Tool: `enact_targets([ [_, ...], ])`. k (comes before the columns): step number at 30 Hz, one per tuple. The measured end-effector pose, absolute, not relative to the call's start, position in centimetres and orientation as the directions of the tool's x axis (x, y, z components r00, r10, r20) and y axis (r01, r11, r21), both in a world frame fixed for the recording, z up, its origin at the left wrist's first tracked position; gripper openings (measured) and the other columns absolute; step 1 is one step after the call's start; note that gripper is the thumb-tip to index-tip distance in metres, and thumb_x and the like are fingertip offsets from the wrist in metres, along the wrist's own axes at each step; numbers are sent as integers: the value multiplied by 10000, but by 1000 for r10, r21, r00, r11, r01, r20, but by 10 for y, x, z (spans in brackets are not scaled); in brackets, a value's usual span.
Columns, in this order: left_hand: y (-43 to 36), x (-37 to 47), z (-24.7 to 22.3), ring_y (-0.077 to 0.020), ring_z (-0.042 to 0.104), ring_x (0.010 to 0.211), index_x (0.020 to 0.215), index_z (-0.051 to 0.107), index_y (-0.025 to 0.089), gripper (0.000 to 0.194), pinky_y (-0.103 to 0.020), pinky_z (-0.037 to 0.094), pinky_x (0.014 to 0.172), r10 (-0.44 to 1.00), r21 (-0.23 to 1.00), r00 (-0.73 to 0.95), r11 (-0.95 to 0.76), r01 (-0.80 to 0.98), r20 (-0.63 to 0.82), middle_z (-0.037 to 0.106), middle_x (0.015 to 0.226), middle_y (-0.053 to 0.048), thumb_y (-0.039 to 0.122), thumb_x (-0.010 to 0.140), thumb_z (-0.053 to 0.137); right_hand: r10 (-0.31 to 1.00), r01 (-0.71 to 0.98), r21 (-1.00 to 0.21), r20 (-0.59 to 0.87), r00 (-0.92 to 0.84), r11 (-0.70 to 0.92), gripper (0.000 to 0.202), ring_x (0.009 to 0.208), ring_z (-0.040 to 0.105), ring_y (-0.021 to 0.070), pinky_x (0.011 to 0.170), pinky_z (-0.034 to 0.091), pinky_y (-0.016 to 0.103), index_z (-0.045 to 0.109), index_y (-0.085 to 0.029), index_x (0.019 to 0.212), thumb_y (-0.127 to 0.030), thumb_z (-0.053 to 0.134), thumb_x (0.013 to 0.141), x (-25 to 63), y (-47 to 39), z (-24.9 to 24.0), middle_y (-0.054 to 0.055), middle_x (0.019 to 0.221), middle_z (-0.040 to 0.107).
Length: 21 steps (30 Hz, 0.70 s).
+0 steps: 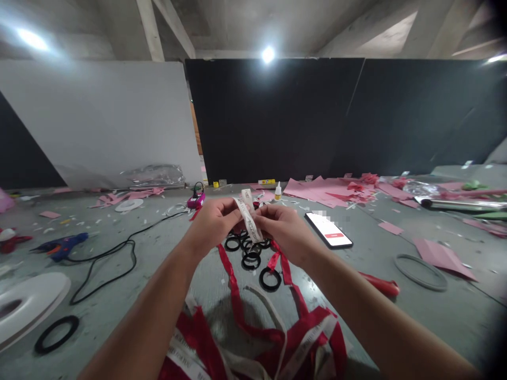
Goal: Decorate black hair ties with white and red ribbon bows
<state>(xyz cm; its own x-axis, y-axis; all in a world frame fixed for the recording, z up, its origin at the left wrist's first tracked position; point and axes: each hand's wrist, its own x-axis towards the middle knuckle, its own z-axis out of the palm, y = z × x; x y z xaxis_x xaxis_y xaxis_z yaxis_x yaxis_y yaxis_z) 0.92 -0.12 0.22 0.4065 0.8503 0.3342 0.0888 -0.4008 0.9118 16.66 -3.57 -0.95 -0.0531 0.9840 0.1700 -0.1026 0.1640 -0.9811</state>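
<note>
A white printed ribbon (252, 226) is pinched between my two hands above the middle of the table. My left hand (217, 220) has its fingers closed on the ribbon's left side. From the right, my right hand (283, 227) grips the same ribbon, the fingertips of both hands close together. Below them lie several black rings (251, 260), one of them (270, 279) nearer to me. Red ribbon (235, 295) trails down from near the hands to a heap of red and white printed ribbon (301, 343) at the front edge.
On the grey table (158, 274), a phone (330, 231) lies right of my hands. A blue glue gun (65, 246) with a black cord, a white spool (35, 295) and a black ring (57, 334) are at left. Pink paper (317, 191) and a small bottle (278, 191) stand behind.
</note>
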Motion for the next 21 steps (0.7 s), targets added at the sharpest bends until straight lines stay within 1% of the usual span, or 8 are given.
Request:
enact_targets([
  [3, 0, 12, -1, -117, 532, 563, 852, 689, 125, 210, -229, 441, 534, 841, 906, 411, -416, 78, 351, 618, 664, -5, 327, 805, 654, 979, -94, -978, 194, -55, 188, 222, 560, 526, 100, 542, 413, 246, 638, -172, 669, -345, 775, 681, 167, -35, -10, -15, 622, 606],
  [8, 2, 8, -2, -120, 527, 550, 888, 700, 135, 244, -228, 423, 517, 816, 851, 421, -499, 167, 396, 610, 637, -4, 361, 829, 632, 970, -80, -969, 237, -44, 233, 218, 560, 537, 104, 539, 410, 248, 655, -175, 709, -347, 782, 665, 170, -32, -13, -11, 637, 634],
  [11, 1, 9, 0, -124, 530, 560, 881, 709, 133, 257, -229, 422, 525, 825, 852, 410, -492, 178, 390, 612, 630, -7, 374, 820, 645, 969, -100, -965, 247, -26, 243, 235, 576, 545, 107, 566, 422, 260, 661, -178, 704, -354, 803, 642, 170, -32, -13, -9, 650, 637],
  [15, -1, 12, 1, -110, 513, 577, 854, 728, 133, 239, -218, 416, 546, 833, 878, 403, -460, 128, 378, 627, 656, -3, 356, 771, 701, 969, -120, -963, 244, -21, 240, 288, 565, 513, 95, 560, 394, 254, 632, -171, 670, -381, 822, 622, 167, -33, -12, -16, 637, 610],
  [17, -1, 12, 2, -108, 508, 584, 819, 733, 134, 227, -218, 413, 560, 844, 885, 374, -452, 111, 384, 612, 637, 6, 352, 759, 711, 968, -113, -965, 245, -49, 238, 305, 569, 504, 96, 555, 382, 253, 621, -169, 685, -410, 804, 651, 167, -33, -11, -14, 648, 600],
  [19, -1, 11, 2, -109, 505, 573, 778, 732, 128, 230, -224, 410, 561, 864, 891, 335, -436, 127, 375, 595, 606, 11, 356, 751, 713, 965, -113, -964, 248, -81, 239, 312, 574, 502, 104, 550, 379, 259, 615, -176, 750, -458, 743, 723, 169, -34, -9, -10, 668, 586],
  [20, 0, 11, 2, -111, 505, 564, 764, 731, 124, 237, -227, 408, 556, 874, 893, 317, -427, 142, 367, 589, 591, 11, 359, 747, 714, 960, -89, -962, 266, -89, 258, 316, 577, 499, 109, 549, 378, 263, 610, -181, 787, -486, 687, 775, 170, -35, -8, -9, 673, 574],
  [21, 0, 10, 2, -112, 504, 552, 753, 730, 120, 243, -230, 403, 546, 885, 894, 298, -417, 162, 358, 584, 578, 11, 362, 741, 715, 949, -24, -954, 299, -96, 298, 321, 581, 492, 115, 550, 375, 269, 607, -185, 808, -505, 631, 821, 171, -36, -7, -7, 674, 561],
])
